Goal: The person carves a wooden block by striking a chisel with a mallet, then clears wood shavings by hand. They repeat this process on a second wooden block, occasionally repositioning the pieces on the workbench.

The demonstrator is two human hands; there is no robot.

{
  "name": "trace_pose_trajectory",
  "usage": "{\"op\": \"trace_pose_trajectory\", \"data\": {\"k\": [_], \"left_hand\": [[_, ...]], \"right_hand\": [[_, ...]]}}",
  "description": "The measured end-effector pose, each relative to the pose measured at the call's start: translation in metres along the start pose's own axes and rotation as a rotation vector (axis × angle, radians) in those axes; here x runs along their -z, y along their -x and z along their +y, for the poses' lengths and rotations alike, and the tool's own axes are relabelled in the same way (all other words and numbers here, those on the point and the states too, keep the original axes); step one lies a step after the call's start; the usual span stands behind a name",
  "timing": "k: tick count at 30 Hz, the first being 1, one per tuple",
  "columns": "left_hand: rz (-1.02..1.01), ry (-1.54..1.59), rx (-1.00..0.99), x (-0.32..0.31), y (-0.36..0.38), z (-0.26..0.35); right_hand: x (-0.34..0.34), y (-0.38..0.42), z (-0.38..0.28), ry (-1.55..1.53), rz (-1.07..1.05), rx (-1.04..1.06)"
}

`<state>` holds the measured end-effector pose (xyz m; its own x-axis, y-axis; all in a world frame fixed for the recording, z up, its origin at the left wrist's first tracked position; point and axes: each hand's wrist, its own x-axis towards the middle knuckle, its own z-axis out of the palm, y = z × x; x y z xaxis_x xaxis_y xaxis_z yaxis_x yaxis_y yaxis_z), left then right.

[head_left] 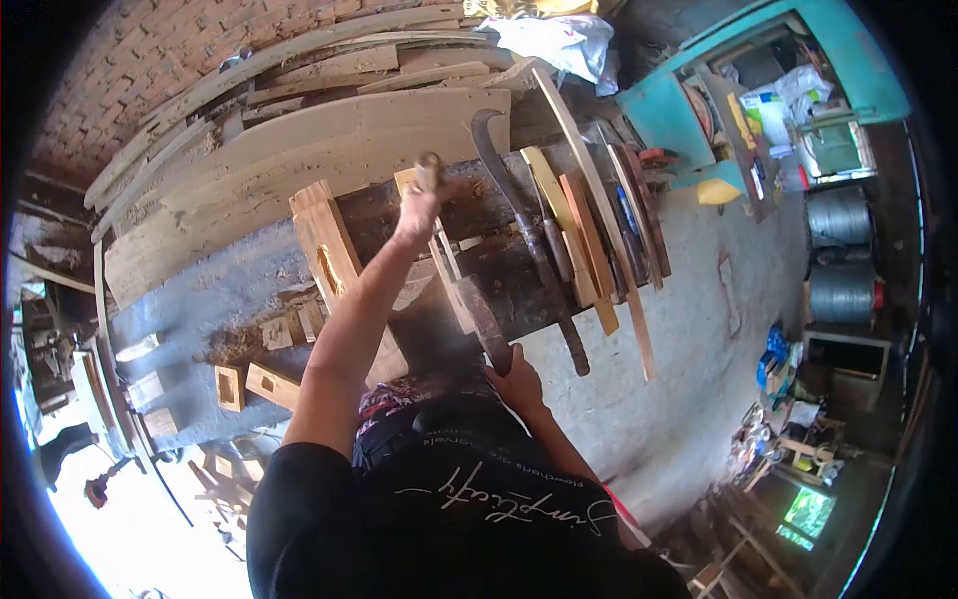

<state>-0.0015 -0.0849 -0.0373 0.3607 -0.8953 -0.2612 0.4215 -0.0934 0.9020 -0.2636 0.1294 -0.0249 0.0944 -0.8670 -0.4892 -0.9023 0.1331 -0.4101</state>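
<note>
My left hand (pixel 419 212), blurred, is closed around a short brown tool with a round end (pixel 429 165), raised over the far side of the dark workbench (pixel 190 290). My right hand (pixel 517 384) is closed at the near end of a dark wooden handle (pixel 483 324), close to my body. A narrow pale strip (pixel 446 250) runs on from that handle towards my left hand. Beside it lies a light wooden strip (pixel 451 290). To the left, a wooden beam (pixel 337 255) with a long cut slot lies across the bench.
A hooked sickle (pixel 509 190), wooden slats (pixel 609 210) and further tools lie in a row on the right. Mortised blocks (pixel 230 387) and shavings (pixel 239 341) are on the left. Long boards (pixel 299 140) lean along the brick wall. A turquoise cabinet (pixel 664 120) stands back right.
</note>
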Motion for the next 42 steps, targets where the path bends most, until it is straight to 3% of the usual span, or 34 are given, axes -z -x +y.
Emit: {"op": "trace_pose_trajectory", "data": {"k": [2, 5, 8, 11, 15, 24, 29, 31, 32, 34, 35, 37, 38, 39, 40, 42], "left_hand": [[0.164, 0.035, -0.031, 0.0, -0.02, 0.001], [-0.137, -0.024, -0.114, -0.013, 0.003, 0.019], [-0.227, -0.254, -0.106, -0.03, 0.039, 0.046], [-0.257, -0.113, -0.161, -0.026, 0.028, 0.048], [-0.297, -0.194, -0.135, -0.012, 0.021, 0.04], [-0.236, -0.261, -0.134, -0.004, 0.036, 0.023], [-0.204, -0.308, -0.174, 0.002, 0.039, 0.0], [-0.194, -0.375, -0.49, 0.0, 0.04, -0.008], [-0.282, -0.328, -0.314, 0.0, 0.046, -0.008], [-0.305, -0.373, -0.25, 0.001, 0.052, -0.005], [-0.305, -0.345, -0.22, -0.003, 0.059, 0.004], [-0.294, -0.336, -0.229, -0.001, 0.058, 0.01], [-0.342, -0.249, -0.247, 0.006, 0.05, -0.002], [-0.391, -0.165, -0.26, 0.013, 0.043, -0.016], [-0.213, -0.31, -0.283, 0.01, 0.039, -0.014], [-0.267, -0.287, -0.255, 0.017, 0.038, -0.014]], "right_hand": [[-0.001, 0.001, 0.001, -0.032, 0.021, 0.001], [-0.003, -0.002, 0.005, -0.065, 0.002, -0.031], [-0.008, -0.001, 0.008, -0.074, -0.005, -0.024], [-0.011, -0.002, 0.013, -0.066, 0.072, 0.038], [-0.007, -0.005, 0.012, -0.061, 0.018, 0.016], [-0.001, -0.001, 0.01, -0.031, 0.02, 0.006], [0.055, 0.011, -0.033, -0.047, 0.044, 0.064], [0.093, 0.021, -0.075, -0.351, 0.251, 0.224], [0.107, 0.027, -0.094, -0.346, 0.247, 0.228], [0.127, 0.032, -0.122, -0.504, 0.541, 0.459], [0.126, 0.026, -0.121, -0.501, 0.546, 0.468], [0.119, 0.006, -0.105, -0.259, 0.588, 0.6], [0.123, -0.005, -0.101, -0.104, 0.412, 0.517], [0.127, -0.006, -0.094, -0.099, 0.414, 0.524], [0.135, -0.005, -0.098, -0.063, 0.345, 0.449], [0.155, -0.007, -0.104, -0.082, 0.277, 0.409]]}}
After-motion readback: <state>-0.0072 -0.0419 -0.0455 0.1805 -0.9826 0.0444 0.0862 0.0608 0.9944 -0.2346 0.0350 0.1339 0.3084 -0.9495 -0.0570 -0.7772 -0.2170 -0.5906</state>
